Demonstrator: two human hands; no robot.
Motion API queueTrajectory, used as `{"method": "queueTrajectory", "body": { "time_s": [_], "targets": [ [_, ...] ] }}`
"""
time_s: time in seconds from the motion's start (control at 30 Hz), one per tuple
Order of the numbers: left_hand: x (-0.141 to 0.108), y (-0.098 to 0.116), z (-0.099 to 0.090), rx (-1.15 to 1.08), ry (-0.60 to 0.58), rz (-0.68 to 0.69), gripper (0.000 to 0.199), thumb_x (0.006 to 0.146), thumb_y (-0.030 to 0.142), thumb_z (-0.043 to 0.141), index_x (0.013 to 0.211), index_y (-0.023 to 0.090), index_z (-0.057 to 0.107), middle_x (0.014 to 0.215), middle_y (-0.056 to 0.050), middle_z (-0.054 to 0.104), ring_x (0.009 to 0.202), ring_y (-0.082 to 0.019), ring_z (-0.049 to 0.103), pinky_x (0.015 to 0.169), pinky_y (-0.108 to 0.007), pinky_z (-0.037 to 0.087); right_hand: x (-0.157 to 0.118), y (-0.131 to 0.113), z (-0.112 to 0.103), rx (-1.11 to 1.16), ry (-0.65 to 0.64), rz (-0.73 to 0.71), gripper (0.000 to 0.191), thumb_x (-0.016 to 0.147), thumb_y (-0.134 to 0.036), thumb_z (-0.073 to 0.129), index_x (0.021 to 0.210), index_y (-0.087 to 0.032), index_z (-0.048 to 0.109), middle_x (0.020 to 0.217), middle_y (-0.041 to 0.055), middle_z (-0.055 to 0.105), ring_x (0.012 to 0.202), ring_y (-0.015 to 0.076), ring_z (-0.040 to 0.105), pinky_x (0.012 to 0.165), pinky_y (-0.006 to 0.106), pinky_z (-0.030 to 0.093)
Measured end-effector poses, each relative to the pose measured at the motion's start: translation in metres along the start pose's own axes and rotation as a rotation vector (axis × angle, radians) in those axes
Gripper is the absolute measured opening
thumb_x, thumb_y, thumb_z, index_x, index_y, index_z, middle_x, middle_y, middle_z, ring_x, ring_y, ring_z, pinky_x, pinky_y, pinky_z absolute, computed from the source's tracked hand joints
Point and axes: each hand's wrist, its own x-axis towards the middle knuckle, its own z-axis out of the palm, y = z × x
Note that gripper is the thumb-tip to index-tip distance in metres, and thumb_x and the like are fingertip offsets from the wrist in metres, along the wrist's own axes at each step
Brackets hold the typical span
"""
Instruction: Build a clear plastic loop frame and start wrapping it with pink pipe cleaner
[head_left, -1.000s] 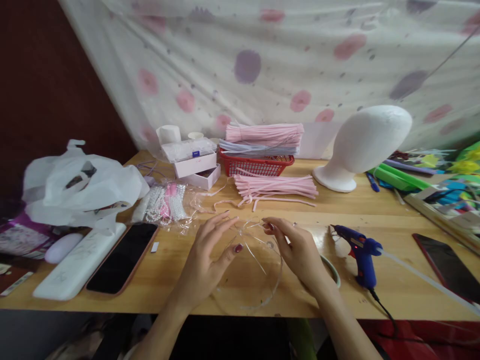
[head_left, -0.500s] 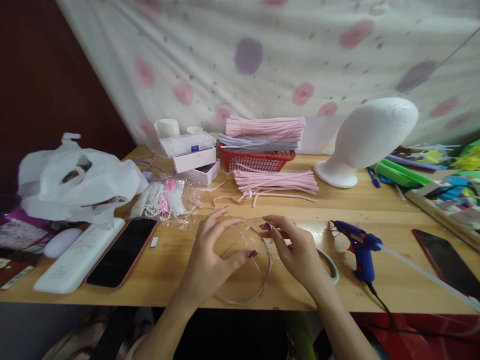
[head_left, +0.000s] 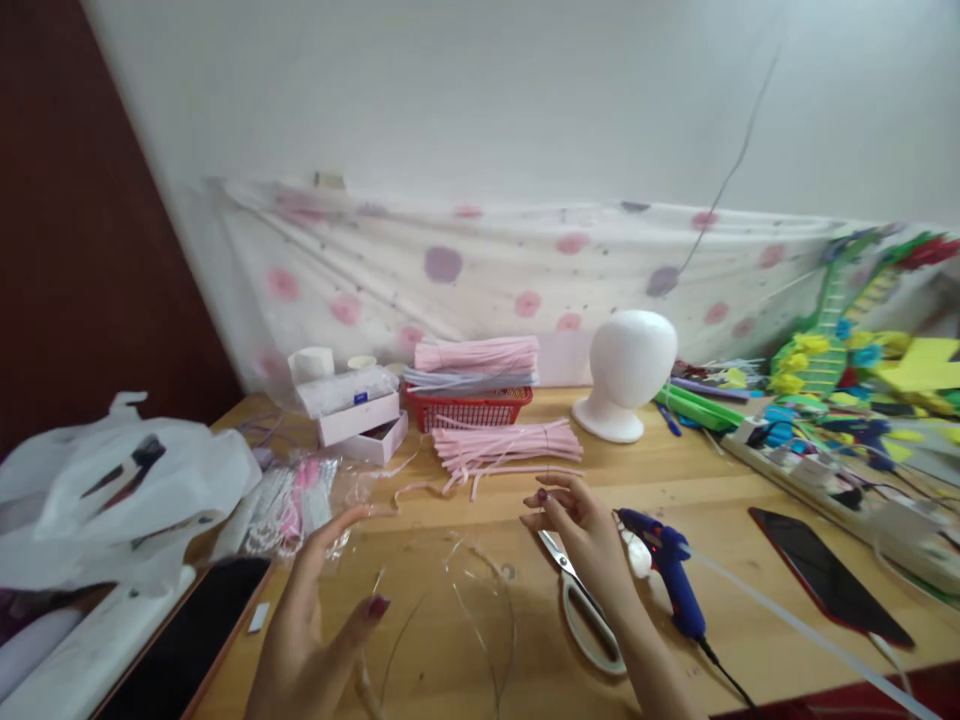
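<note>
My left hand (head_left: 311, 615) is at the lower left over the table, its thumb and index finger spread wide. A thin pale strand (head_left: 379, 578) shows in the gap between them; it does not look pinched. My right hand (head_left: 581, 535) hovers right of centre, with loosely bent fingers apart and nothing visible in them. A loop of thin, clear-looking wire (head_left: 512, 625) lies between the hands, its lower part cut off by the picture edge. White-handled scissors (head_left: 592, 625) lie partly under my right hand and forearm. A blue hot glue gun (head_left: 675, 580) is just right of that hand.
Bundles of pink pipe cleaners (head_left: 502, 445) lie before a red basket (head_left: 469, 408). A white foam head (head_left: 634, 365) stands behind. Phones (head_left: 829, 575) lie on both sides, with a power strip (head_left: 810, 490) at right. A white plastic bag (head_left: 120, 490) and bagged beads (head_left: 292, 505) are at left.
My view has tilted up, showing more wall. My hands, close together over the wire loop before, have moved apart. The scissors beside my right forearm now show more fully.
</note>
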Motion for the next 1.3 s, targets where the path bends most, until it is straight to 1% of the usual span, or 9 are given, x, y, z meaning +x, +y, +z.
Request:
{"method": "queueTrajectory", "body": {
  "time_s": [0.13, 0.27, 0.37, 0.47, 0.63, 0.77, 0.93, 1.17, 1.3],
  "targets": [
    [-0.004, 0.012, 0.002, 0.031, 0.021, 0.003, 0.062, 0.082, 0.070, 0.052, 0.125, 0.025, 0.055, 0.141, -0.011, 0.055, 0.139, -0.033, 0.042, 0.119, -0.055, 0.026, 0.017, 0.011, -0.017, 0.155, 0.113, 0.090, 0.056, 0.063, -0.055, 0.078, 0.099, -0.019, 0.055, 0.072, 0.0023, 0.072, 0.062, 0.0236, 0.074, 0.069, 0.043, 0.064],
    [-0.003, 0.030, 0.001, 0.126, 0.032, -0.015, 0.051, 0.082, 0.063, 0.058, 0.118, 0.027, 0.059, 0.133, -0.007, 0.061, 0.135, -0.032, 0.046, 0.115, -0.055, 0.033, 0.027, 0.019, -0.033, 0.075, 0.188, 0.131, 0.039, 0.067, -0.038, 0.071, 0.095, -0.020, 0.051, 0.065, -0.0010, 0.070, 0.053, 0.0196, 0.071, 0.062, 0.038, 0.064],
    [0.010, 0.044, -0.005, 0.258, -0.055, 0.133, 0.039, 0.080, 0.055, 0.062, 0.108, 0.027, 0.065, 0.120, -0.006, 0.068, 0.122, -0.030, 0.058, 0.106, -0.049, 0.045, 0.036, 0.018, -0.040, -0.031, 0.220, 0.149, 0.021, 0.071, -0.024, 0.061, 0.088, -0.021, 0.049, 0.055, -0.0053, 0.063, 0.044, 0.0175, 0.067, 0.047, 0.031, 0.060],
    [0.025, 0.060, -0.010, 0.357, -0.085, 0.323, 0.026, 0.081, 0.046, 0.061, 0.097, 0.026, 0.069, 0.109, -0.006, 0.071, 0.108, -0.027, 0.064, 0.097, -0.043, 0.052, 0.044, 0.017, -0.042, -0.067, 0.230, 0.146, 0.015, 0.071, -0.014, 0.054, 0.084, -0.020, 0.049, 0.050, -0.0075, 0.058, 0.038, 0.0155, 0.064, 0.040, 0.025, 0.055],
    [0.032, 0.076, -0.009, 0.444, -0.156, 0.419, 0.021, 0.083, 0.044, 0.059, 0.089, 0.027, 0.070, 0.109, -0.005, 0.070, 0.105, -0.026, 0.064, 0.094, -0.041, 0.051, 0.044, 0.018, -0.042, -0.087, 0.214, 0.129, 0.014, 0.072, -0.009, 0.052, 0.080, -0.020, 0.048, 0.051, -0.0075, 0.057, 0.038, 0.0138, 0.063, 0.039, 0.023, 0.053],
    [0.041, 0.067, -0.009, 0.472, -0.198, 0.376, 0.023, 0.081, 0.045, 0.060, 0.086, 0.026, 0.070, 0.103, -0.006, 0.071, 0.103, -0.027, 0.065, 0.094, -0.042, 0.051, 0.034, 0.021, -0.041, -0.086, 0.178, 0.079, 0.011, 0.075, -0.015, 0.052, 0.085, -0.019, 0.052, 0.059, -0.0056, 0.060, 0.043, 0.0131, 0.065, 0.045, 0.024, 0.056],
    [0.053, 0.062, -0.008, 0.481, -0.220, 0.183, 0.029, 0.077, 0.049, 0.061, 0.091, 0.024, 0.069, 0.097, -0.006, 0.074, 0.096, -0.027, 0.069, 0.089, -0.041, 0.054, 0.025, 0.014, -0.039, -0.107, 0.151, -0.050, 0.020, 0.080, -0.029, 0.052, 0.097, -0.018, 0.055, 0.073, -0.0024, 0.064, 0.051, 0.0138, 0.069, 0.056, 0.029, 0.060],
    [0.064, 0.069, 0.013, 0.272, -0.258, 0.110, 0.051, 0.075, 0.057, 0.064, 0.112, 0.022, 0.065, 0.115, -0.011, 0.072, 0.105, -0.028, 0.068, 0.092, -0.043, 0.056, 0.012, -0.012, -0.027, -0.164, 0.122, -0.249, 0.023, 0.086, -0.035, 0.050, 0.102, -0.019, 0.054, 0.085, 0.0051, 0.069, 0.062, 0.0179, 0.074, 0.061, 0.031, 0.061],
    [0.067, 0.075, 0.023, 0.063, -0.431, -0.009, 0.057, 0.076, 0.063, 0.063, 0.116, 0.023, 0.065, 0.112, -0.012, 0.073, 0.109, -0.029, 0.067, 0.093, -0.044, 0.055, 0.000, -0.028, -0.017, -0.157, 0.080, -0.285, 0.023, 0.091, -0.037, 0.049, 0.105, -0.020, 0.054, 0.089, 0.0060, 0.071, 0.065, 0.0181, 0.075, 0.063, 0.029, 0.060]
  ]
}}
